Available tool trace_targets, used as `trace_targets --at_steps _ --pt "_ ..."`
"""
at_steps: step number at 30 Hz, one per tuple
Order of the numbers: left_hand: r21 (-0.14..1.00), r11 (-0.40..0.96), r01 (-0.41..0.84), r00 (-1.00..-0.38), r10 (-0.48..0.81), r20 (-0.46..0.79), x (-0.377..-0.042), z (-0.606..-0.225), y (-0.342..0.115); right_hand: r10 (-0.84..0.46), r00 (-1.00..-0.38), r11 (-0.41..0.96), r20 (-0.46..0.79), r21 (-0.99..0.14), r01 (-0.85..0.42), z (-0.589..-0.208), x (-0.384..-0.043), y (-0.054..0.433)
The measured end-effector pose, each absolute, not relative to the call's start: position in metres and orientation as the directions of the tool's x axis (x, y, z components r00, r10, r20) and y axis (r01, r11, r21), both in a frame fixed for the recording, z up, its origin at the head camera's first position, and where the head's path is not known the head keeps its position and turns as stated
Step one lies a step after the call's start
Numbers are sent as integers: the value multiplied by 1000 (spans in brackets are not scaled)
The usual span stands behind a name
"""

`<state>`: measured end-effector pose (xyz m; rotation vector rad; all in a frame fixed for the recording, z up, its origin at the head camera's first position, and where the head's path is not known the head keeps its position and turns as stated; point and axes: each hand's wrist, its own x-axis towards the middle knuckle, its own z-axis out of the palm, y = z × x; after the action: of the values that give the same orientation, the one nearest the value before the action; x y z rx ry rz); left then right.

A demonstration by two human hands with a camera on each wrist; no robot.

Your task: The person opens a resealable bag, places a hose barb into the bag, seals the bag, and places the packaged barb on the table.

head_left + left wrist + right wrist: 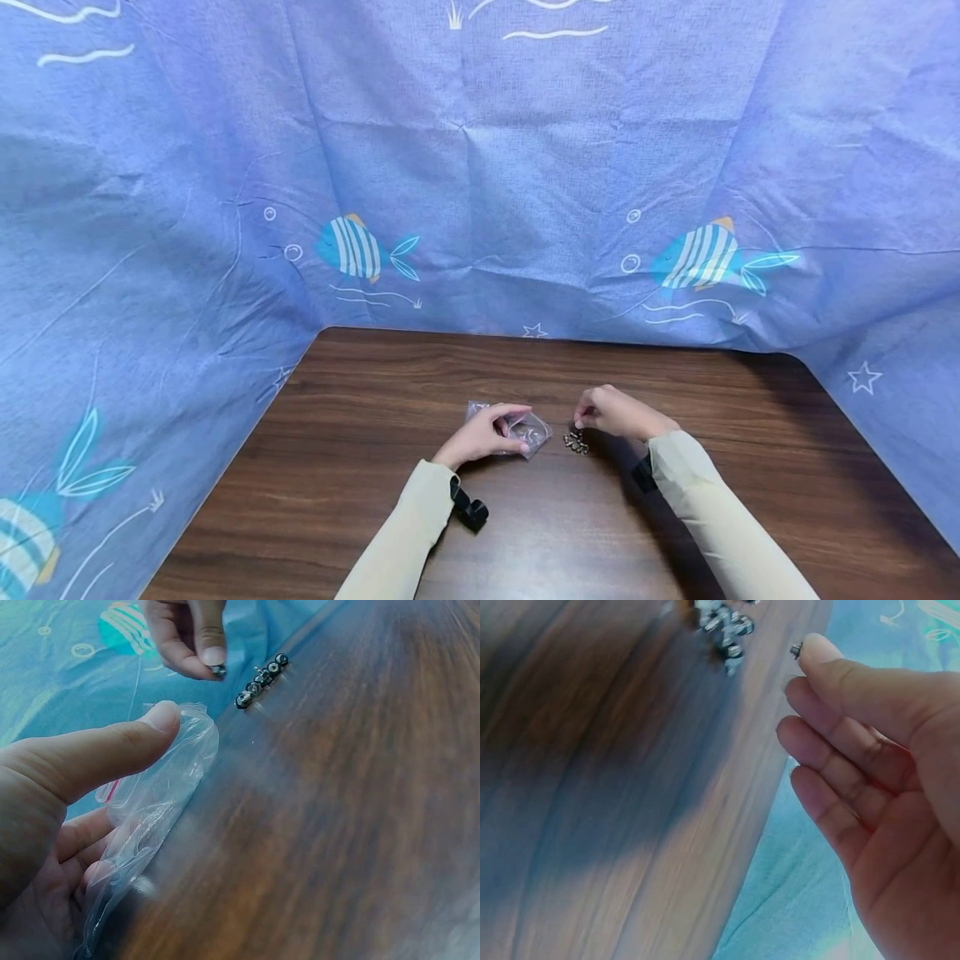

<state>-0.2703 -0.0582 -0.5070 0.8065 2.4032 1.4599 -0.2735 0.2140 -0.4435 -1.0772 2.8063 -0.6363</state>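
A clear zip bag [532, 432] stands between the thumb and fingers of my left hand [478, 437]. In the left wrist view, my thumb lies at the edge of the bag [169, 787], near its red line, and the fingers curl behind the plastic. My right hand [621, 413] pinches a tiny dark metal piece, like a small screw [796, 651], between thumb and index fingertips. Just below that hand, to the right of the bag, lies a small pile of similar shiny metal pieces [577, 443].
The dark wood-grain table [360, 500] spreads around both hands. Behind it and along its sides hangs a blue cloth [525, 183] printed with fish. A black strap with a small device [468, 507] sits on my left wrist.
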Motion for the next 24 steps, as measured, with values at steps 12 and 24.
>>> trace_targets --at_steps 12,24 --pt "874 360 327 -828 555 81 -265 -501 -59 -685 -713 614 151 -407 -676 -438 -276 191" --pt "860 375 347 -828 554 93 -268 -505 -59 -698 -703 605 135 -415 -680 -440 -275 172"
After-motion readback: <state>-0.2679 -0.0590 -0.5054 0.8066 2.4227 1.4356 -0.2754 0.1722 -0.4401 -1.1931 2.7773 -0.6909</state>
